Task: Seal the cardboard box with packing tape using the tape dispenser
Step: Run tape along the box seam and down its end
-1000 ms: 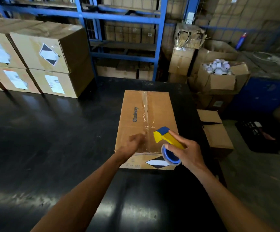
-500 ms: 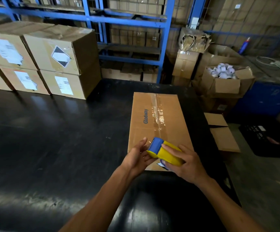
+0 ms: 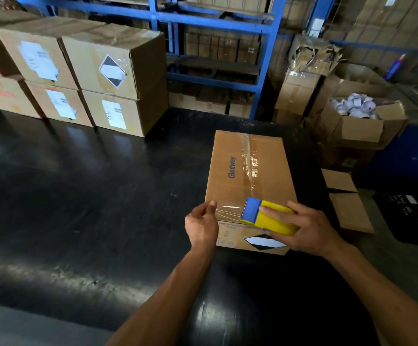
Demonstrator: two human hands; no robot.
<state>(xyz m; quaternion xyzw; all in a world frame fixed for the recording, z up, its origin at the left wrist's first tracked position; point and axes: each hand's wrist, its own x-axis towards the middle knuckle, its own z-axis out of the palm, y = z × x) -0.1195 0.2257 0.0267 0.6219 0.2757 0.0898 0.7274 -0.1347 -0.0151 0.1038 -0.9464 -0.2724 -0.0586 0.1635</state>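
Two hands work over the near end of a cardboard box [image 3: 249, 176] that lies flat on a dark, glossy table [image 3: 90, 196], one strip of clear tape already running down its centre seam. From my remote seat I see the right hand [image 3: 305, 228] clamped around the yellow-and-blue tape dispenser [image 3: 265, 216], and the left hand [image 3: 203, 226] pinching the free end of a short stretch of packing tape [image 3: 229, 211] drawn out leftward from its mouth. The hands are apart, joined only by that taut, wrinkled film, held just above the box's near edge.

My worry is the tape itself: creases already show, so it could fold onto itself or stick to the fingertips [image 3: 211, 204] before it lands. Laid askew, it may miss the edge or trap bubbles. I judge a hard pull might also shift the box toward the table's right edge, which is near.
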